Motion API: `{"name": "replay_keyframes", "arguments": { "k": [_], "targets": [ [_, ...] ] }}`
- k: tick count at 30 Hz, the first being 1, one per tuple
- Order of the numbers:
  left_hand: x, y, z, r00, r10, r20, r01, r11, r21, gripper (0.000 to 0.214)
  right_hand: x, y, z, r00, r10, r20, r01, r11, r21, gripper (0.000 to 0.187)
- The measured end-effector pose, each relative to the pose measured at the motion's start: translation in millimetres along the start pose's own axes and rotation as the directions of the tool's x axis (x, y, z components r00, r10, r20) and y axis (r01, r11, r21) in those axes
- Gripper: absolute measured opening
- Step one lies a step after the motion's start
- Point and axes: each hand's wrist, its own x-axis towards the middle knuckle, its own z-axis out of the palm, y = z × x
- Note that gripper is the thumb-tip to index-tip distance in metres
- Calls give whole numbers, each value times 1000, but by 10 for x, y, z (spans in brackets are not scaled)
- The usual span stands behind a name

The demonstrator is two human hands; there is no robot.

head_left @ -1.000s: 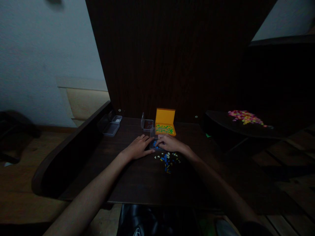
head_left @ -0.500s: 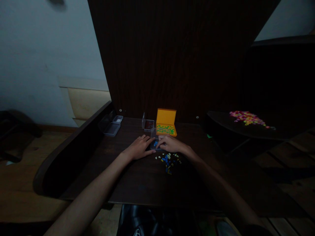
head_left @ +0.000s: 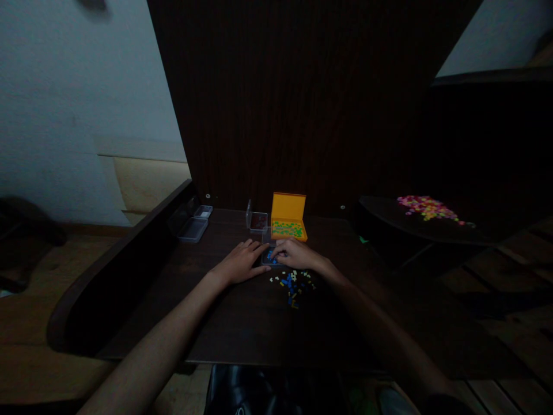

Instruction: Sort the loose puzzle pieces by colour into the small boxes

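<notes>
My left hand [head_left: 240, 262] lies flat on the dark table [head_left: 242, 323], fingers stretched out and touching the left side of a small clear box [head_left: 268, 254] with blue pieces inside. My right hand [head_left: 294, 254] rests over the right part of that box, fingers curled together above the blue pieces; what they pinch is too small to see. Just in front of my right hand lies a loose pile of small blue, white and yellow pieces [head_left: 292, 283].
Behind the hands stands an open orange box [head_left: 288, 218] with green and yellow pieces, and a small clear box with dark red contents [head_left: 258, 221]. Another clear open case [head_left: 195, 225] sits at the far left. A side surface at right carries pink and yellow pieces [head_left: 425, 207].
Both hands stay at the clear box; only the camera view has shifted slightly.
</notes>
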Motion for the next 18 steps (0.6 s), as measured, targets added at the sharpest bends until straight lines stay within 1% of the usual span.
{"name": "replay_keyframes", "arguments": {
  "k": [3,14,18],
  "targets": [
    [-2,4,-7,1000,1,5,-1,1000,0,63,-8,19,-5,1000,14,7,-14,1000,-19,32],
    [-2,32,-36,1000,-13,11,13,1000,-7,62,-23,4,-50,998,38,58,-33,996,-81,34],
    [-1,32,-35,1000,-24,20,24,1000,-8,63,-37,2,-66,996,24,87,-14,994,-108,36]
  ]
}}
